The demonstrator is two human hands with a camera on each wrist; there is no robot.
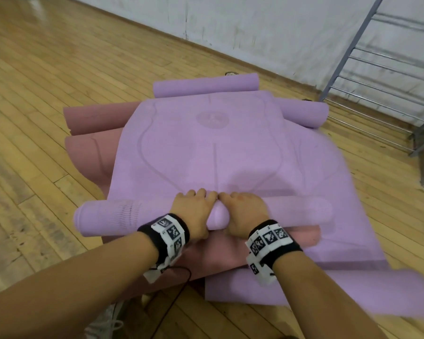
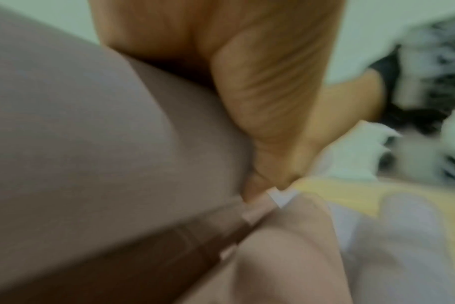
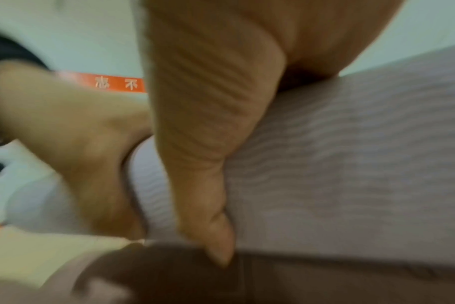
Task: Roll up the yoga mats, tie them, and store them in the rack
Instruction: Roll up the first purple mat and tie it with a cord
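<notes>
Lilac yoga mat (image 1: 206, 152) half rolled, left hand (image 1: 194, 211) and right hand (image 1: 242, 212) side by side, fingers curled over roll.

Lilac yoga mat (image 1: 206, 152) spread flat atop a pile, faint curved lines and a round emblem embossed on it, near end wound into a roll (image 1: 123, 216) lying crosswise at 6 o'clock. Dusty pink mats (image 1: 88, 143) underneath, edges showing at 9 o'clock and beneath the roll. Two more lilac rolled mats (image 1: 206, 88) at 12 and 1 o'clock. Grey metal rack (image 1: 387, 77) at 2 o'clock against the wall.
</notes>
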